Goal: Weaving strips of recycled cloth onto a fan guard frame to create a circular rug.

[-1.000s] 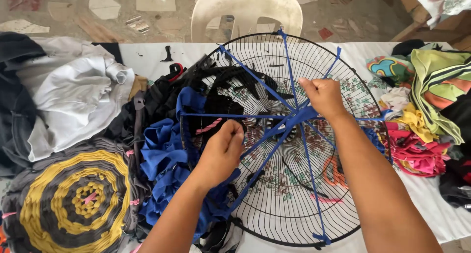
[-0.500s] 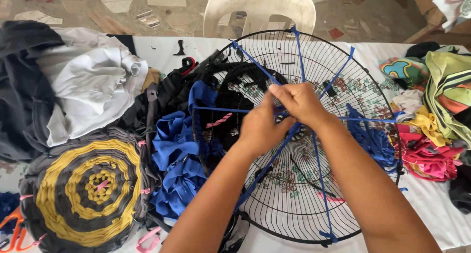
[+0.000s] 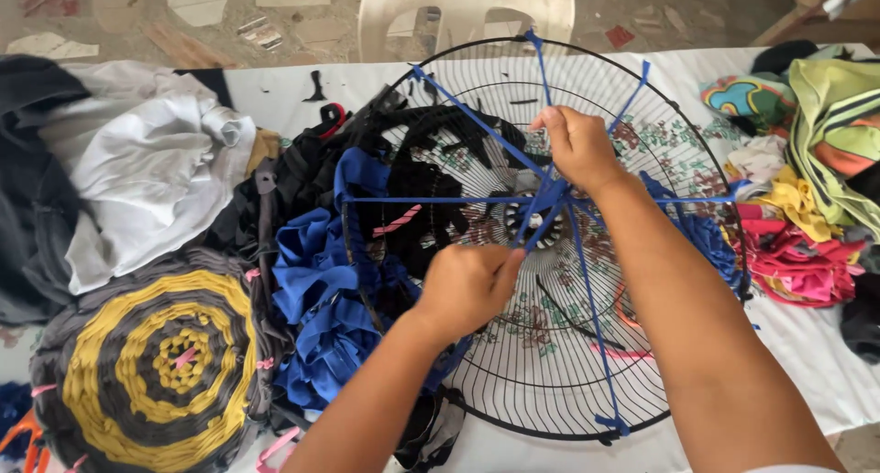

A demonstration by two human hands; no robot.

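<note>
Both hands have drawn apart since half a second ago, when they met at the hub. Now the left hand (image 3: pixel 467 288) is closed on a blue fabric strip (image 3: pixel 530 225) below the centre of the black fan guard (image 3: pixel 550 381) on the worktop (image 3: pixel 275 83), while the right hand (image 3: pixel 577 148) pinches it above. That strip runs diagonally between them, nearer the left.

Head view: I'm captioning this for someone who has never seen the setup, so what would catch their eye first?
The big black wire fan guard lying mid-table, with blue fabric strips stretched across it like spokes. Both hands meet near its hub: the left hand and right hand each pinch a strip. At lower left lies a round yellow-and-grey woven mat, with bright cloth scraps piled at right.
</note>
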